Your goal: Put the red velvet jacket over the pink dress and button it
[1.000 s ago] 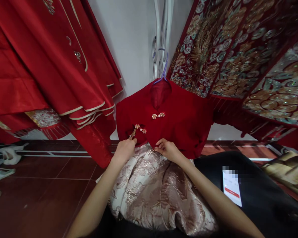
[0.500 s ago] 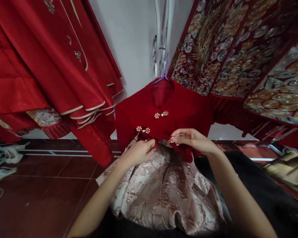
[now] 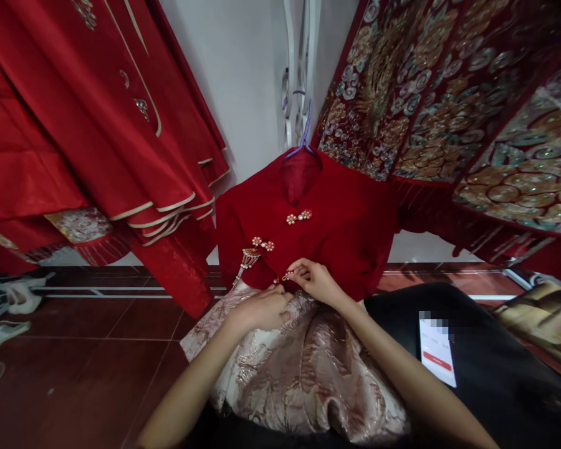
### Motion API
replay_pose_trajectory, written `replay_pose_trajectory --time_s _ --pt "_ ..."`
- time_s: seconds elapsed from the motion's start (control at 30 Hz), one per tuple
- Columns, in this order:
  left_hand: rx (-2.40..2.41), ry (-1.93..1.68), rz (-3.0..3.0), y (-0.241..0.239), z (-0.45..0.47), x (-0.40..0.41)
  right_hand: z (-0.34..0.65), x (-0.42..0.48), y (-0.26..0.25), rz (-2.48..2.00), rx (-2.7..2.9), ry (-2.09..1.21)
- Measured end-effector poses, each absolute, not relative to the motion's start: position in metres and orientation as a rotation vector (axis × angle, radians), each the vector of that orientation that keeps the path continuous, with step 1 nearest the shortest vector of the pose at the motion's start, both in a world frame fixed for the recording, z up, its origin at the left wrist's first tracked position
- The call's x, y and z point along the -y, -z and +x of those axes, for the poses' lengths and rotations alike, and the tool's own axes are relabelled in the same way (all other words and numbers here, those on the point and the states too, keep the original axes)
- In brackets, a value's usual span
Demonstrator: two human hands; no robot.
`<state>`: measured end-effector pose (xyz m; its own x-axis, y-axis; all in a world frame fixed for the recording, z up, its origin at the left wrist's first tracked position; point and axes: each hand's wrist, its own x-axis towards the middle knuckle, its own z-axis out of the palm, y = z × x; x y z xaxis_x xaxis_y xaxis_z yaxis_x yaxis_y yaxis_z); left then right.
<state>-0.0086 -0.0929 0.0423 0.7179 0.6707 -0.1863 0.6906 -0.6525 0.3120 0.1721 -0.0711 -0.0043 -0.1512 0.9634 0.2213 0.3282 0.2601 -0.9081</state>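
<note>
A dark red velvet jacket point(image 3: 346, 231) hangs on a purple hanger point(image 3: 303, 134) in front of me, with pearl clasps point(image 3: 298, 217) down its front. Below it spreads a pink and cream brocade skirt point(image 3: 303, 368). My right hand point(image 3: 315, 282) pinches a pearl clasp at the jacket's lower edge, fingers closed. Just beneath the hem, my left hand point(image 3: 262, 308) rests curled on the top of the skirt, gripping the cloth there. A small gold tassel ornament point(image 3: 247, 257) hangs from the second clasp.
Red satin garments point(image 3: 98, 125) with cream trim hang at the left. Heavily embroidered dark red robes point(image 3: 449, 93) hang at the right. A white rack post point(image 3: 299, 62) stands behind the jacket. A black surface point(image 3: 495, 362) with a white card point(image 3: 437, 352) lies at the right. Red tiled floor point(image 3: 75, 368) below.
Both hands came down and to the left from the jacket's hem. The right hand now pinches a clasp at the lower edge and the left hand has dropped onto the skirt top.
</note>
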Motion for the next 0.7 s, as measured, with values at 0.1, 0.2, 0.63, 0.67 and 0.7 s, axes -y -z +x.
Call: replay_pose_trajectory --time_s 0.1,0.2,0.63,0.67,0.7 --pt "-1.115 -0.082 2.357 -0.055 -0.028 0.078 0.175 0.069 0.008 -1.222 1.679 -0.879" --pt "-1.231 -0.415 2.219 -0.05 -0.037 0.06 0.178 0.069 0.004 -1.21 1.704 -0.887" --pt "-1.008 -0.649 1.691 -0.018 -0.013 0.043 0.193 0.077 -0.024 -1.182 1.842 -0.887" --pt "-1.013 -0.661 1.677 -0.018 -0.012 0.043 0.192 0.077 -0.024 -1.176 1.84 -0.888" --pt "-1.024 -0.674 1.668 -0.018 -0.011 0.044 0.19 0.078 -0.024 -1.177 1.833 -0.886"
